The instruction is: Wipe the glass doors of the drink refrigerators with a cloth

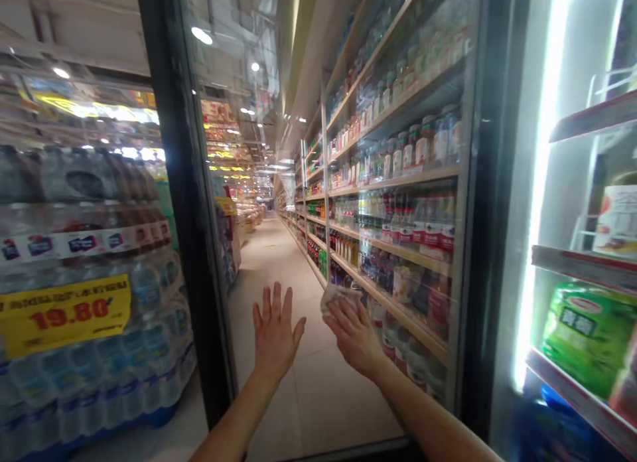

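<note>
While the right hand (354, 332) presses a cloth (329, 296) to the glass door (308, 249), fingers close together, the left hand (275, 336) is empty, fingers spread; wiping looks underway, done-versus-left area unclear.

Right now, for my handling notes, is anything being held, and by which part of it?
A pale cloth, by its lower part, under the right hand's grip; its upper edge shows. The left hand's grip is spread and holds nothing.

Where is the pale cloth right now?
In the head view, the pale cloth is just right of centre, under the right hand, apparently against the glass door; the left hand is left of it.
</note>
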`<act>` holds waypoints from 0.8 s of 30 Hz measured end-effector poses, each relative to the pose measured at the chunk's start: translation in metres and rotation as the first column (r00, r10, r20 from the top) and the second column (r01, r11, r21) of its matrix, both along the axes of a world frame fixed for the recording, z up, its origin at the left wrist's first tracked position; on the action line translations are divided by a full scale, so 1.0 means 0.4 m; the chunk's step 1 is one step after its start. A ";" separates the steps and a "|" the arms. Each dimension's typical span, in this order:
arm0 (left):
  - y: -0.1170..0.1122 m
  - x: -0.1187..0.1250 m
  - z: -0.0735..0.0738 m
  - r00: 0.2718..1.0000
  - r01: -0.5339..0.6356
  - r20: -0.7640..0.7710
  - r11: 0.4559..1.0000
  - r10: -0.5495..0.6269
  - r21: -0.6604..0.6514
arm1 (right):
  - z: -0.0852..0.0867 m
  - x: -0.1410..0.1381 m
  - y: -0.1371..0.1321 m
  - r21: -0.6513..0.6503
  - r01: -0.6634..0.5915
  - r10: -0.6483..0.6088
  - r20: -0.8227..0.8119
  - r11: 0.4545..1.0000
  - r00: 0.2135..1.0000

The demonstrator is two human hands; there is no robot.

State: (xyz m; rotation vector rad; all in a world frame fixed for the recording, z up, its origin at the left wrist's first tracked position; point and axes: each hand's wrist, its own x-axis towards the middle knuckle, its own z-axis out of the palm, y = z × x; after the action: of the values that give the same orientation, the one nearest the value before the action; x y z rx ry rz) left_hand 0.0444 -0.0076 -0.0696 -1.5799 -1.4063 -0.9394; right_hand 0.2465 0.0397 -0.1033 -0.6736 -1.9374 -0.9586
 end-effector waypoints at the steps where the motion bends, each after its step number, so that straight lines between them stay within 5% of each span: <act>1: -0.001 -0.002 -0.004 1.000 -0.005 -0.007 1.000 0.005 0.000 | -0.012 0.017 0.004 0.019 0.014 -0.014 -0.013 1.000 1.000; 4: -0.001 -0.001 -0.022 1.000 -0.002 -0.017 1.000 0.002 -0.003 | -0.035 0.150 0.038 0.023 0.200 -0.187 -0.268 0.979 0.945; 8: 0.004 0.011 -0.051 1.000 0.015 -0.020 0.999 -0.014 0.039 | -0.050 0.257 0.063 -0.077 0.362 -0.337 -0.583 0.929 0.739; 10: 0.007 0.015 -0.062 0.999 0.019 -0.027 0.997 -0.017 0.073 | -0.068 0.207 0.050 -0.060 0.319 -0.300 -0.533 0.946 0.791; 14: 0.010 0.012 -0.073 0.998 0.040 -0.056 0.994 -0.035 0.102 | -0.116 0.048 0.013 -0.009 0.081 -0.081 -0.136 0.997 0.987; 16: 0.010 0.008 -0.075 0.997 0.045 -0.061 0.993 -0.039 0.105 | -0.134 0.042 0.009 -0.001 0.034 -0.034 -0.082 0.999 0.996; 18: 0.011 0.007 -0.076 0.997 0.047 -0.064 0.993 -0.040 0.110 | -0.147 0.108 0.023 -0.005 0.106 -0.105 -0.199 0.994 0.975; 22: 0.012 0.011 -0.077 0.997 0.049 -0.068 0.992 -0.041 0.120 | -0.157 0.296 0.066 -0.131 0.319 -0.326 -0.638 0.939 0.698; 24: 0.013 0.014 -0.078 0.997 0.049 -0.061 0.991 -0.042 0.124 | -0.158 0.317 0.070 -0.171 0.319 -0.335 -0.743 0.932 0.580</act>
State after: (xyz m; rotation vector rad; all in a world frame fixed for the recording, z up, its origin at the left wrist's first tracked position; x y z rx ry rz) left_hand 0.0502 -0.0025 -0.1007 -1.5390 -1.2516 -0.9814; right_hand 0.3732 0.0675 -0.1664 -1.2519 -1.0631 -0.6844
